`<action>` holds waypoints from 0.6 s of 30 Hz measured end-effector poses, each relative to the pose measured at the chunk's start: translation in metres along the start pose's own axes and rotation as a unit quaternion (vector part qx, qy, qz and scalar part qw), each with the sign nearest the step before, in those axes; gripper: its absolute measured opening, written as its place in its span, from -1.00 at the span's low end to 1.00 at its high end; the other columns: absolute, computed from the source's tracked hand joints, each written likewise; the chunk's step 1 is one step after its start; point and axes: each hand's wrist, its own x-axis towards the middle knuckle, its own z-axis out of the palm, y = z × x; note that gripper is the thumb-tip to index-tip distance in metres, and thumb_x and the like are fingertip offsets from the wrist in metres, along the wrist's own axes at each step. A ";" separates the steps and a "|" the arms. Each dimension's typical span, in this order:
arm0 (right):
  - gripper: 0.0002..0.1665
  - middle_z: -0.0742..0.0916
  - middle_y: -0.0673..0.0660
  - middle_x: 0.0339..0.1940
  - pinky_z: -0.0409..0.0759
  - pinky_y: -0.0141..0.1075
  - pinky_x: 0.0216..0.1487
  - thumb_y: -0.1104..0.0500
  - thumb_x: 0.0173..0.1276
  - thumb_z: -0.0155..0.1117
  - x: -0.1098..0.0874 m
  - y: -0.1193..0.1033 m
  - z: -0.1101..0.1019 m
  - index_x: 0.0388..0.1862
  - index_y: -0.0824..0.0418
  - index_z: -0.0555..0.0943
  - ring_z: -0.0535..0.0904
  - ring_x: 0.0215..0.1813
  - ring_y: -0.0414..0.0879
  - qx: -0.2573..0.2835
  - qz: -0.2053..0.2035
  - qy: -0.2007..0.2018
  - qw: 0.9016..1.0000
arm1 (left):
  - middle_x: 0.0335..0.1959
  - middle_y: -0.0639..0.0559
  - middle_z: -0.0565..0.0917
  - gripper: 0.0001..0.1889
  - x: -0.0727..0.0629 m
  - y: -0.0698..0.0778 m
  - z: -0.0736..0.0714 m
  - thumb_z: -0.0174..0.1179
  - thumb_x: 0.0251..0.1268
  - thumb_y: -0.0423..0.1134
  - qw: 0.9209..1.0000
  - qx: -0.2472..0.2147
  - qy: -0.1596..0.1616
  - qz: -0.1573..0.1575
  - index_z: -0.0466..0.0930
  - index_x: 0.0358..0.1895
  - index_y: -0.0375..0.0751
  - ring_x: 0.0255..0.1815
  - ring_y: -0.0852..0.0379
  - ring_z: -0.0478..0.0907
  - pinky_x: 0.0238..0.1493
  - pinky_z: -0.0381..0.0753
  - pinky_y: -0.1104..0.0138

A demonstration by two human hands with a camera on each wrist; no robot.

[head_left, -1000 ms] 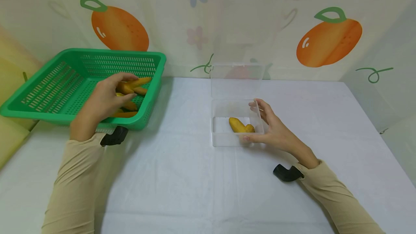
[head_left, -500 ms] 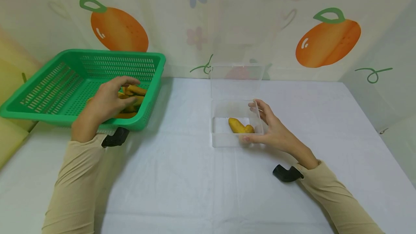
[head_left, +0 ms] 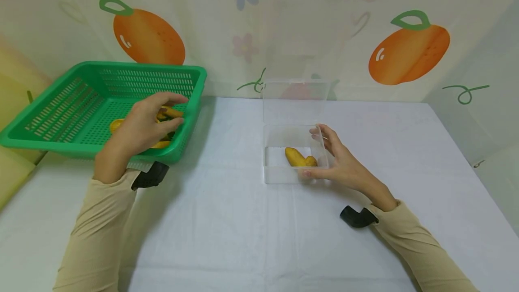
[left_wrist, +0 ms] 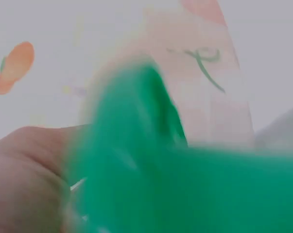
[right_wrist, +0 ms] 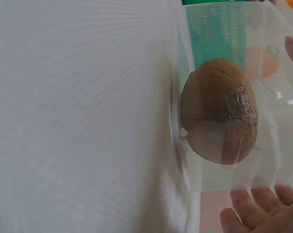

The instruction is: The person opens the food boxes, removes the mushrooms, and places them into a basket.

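My left hand (head_left: 142, 120) is inside the green basket (head_left: 52, 143), over several yellow, knobbly, ginger-like pieces (head_left: 172, 112). Its thumb and fingers stand apart, with no piece plainly held between them; the back of the hand hides part of the pile. With the thumb at the front and the fingers round the far right corner, my right hand (head_left: 344, 163) grips a clear plastic box (head_left: 271, 175). One yellow ginger-like piece (head_left: 298, 157) lies in it. In the right wrist view that piece (right_wrist: 219, 111) looks like a brown oval with a rough patch.
The box's clear lid (head_left: 295, 102) stands raised at the back. A white cloth (head_left: 219, 229) covers the table. Behind it hangs a curtain (head_left: 284, 26) printed with oranges. The basket's blurred green rim (left_wrist: 131, 160) fills much of the left wrist view.
The forked yellow piece seen between my left fingers a second ago lies lower in the basket. My left hand has shifted right, uncovering another piece on its left. The right hand has stayed still.
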 end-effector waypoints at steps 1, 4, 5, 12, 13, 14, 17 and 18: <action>0.34 0.17 0.10 0.61 -0.02 0.25 0.55 -0.01 0.14 0.55 0.000 0.000 0.000 0.63 0.06 -0.18 -0.04 0.63 0.29 0.000 -0.002 0.000 1.000 | 0.20 -0.22 0.58 -0.59 0.000 0.004 0.001 0.25 0.31 -0.43 1.000 -0.003 0.001 0.006 0.51 0.22 -0.26 0.17 -0.17 0.51 0.19 0.46 0.27; 0.34 0.17 0.09 0.61 -0.02 0.24 0.56 -0.01 0.13 0.56 0.000 0.000 0.000 0.63 0.05 -0.18 -0.04 0.63 0.29 0.001 0.001 0.000 1.000 | 0.17 -0.19 0.61 -0.59 0.000 0.016 0.004 0.27 0.30 -0.44 0.999 -0.010 0.001 0.034 0.52 0.21 -0.29 0.13 -0.14 0.56 0.17 0.51 0.38; 0.35 0.17 0.08 0.62 -0.02 0.23 0.56 -0.02 0.12 0.56 0.000 -0.001 0.000 0.63 0.05 -0.18 -0.04 0.64 0.27 0.002 0.003 0.000 1.000 | 0.16 -0.19 0.61 -0.60 -0.001 0.020 0.005 0.27 0.29 -0.44 0.999 -0.010 0.000 0.045 0.52 0.19 -0.30 0.13 -0.13 0.57 0.18 0.53 0.36; 0.37 0.17 0.04 0.61 -0.02 0.21 0.57 -0.03 0.11 0.57 0.000 -0.001 0.001 0.63 0.04 -0.19 -0.04 0.64 0.24 0.005 0.011 -0.001 1.000 | 0.16 -0.20 0.62 -0.61 0.002 0.040 0.018 0.27 0.26 -0.50 0.995 -0.030 -0.015 0.092 0.54 0.17 -0.34 0.16 -0.14 0.55 0.21 0.50 0.00; 0.36 0.17 0.05 0.61 -0.02 0.22 0.57 -0.03 0.12 0.57 0.001 -0.001 0.001 0.63 0.04 -0.19 -0.04 0.64 0.25 0.005 0.011 -0.001 1.000 | 0.15 -0.19 0.63 -0.61 0.003 0.041 0.021 0.27 0.25 -0.50 0.994 -0.029 -0.015 0.100 0.54 0.16 -0.34 0.16 -0.13 0.55 0.19 0.50 0.03; 0.36 0.17 0.06 0.62 -0.02 0.23 0.57 -0.02 0.12 0.57 0.001 -0.001 0.000 0.63 0.04 -0.19 -0.04 0.64 0.26 0.004 0.010 -0.002 1.000 | 0.15 -0.19 0.63 -0.61 0.003 0.042 0.024 0.28 0.25 -0.50 0.994 -0.032 -0.016 0.106 0.54 0.16 -0.34 0.17 -0.11 0.55 0.19 0.50 0.06; 0.36 0.15 0.08 0.62 -0.03 0.25 0.55 -0.03 0.13 0.56 0.000 -0.001 0.000 0.63 0.04 -0.20 -0.05 0.64 0.28 0.003 0.013 -0.003 1.000 | 0.13 -0.18 0.65 -0.61 0.005 0.046 0.032 0.29 0.23 -0.51 0.991 -0.050 -0.022 0.124 0.56 0.14 -0.36 0.18 -0.07 0.54 0.17 0.52 0.11; 0.36 0.15 0.08 0.63 -0.03 0.25 0.56 -0.03 0.13 0.56 0.000 -0.002 0.000 0.63 0.03 -0.20 -0.05 0.64 0.28 0.003 0.014 -0.003 1.000 | 0.13 -0.17 0.65 -0.61 0.005 0.048 0.035 0.29 0.23 -0.51 0.990 -0.054 -0.026 0.127 0.56 0.14 -0.36 0.18 -0.07 0.54 0.18 0.51 0.12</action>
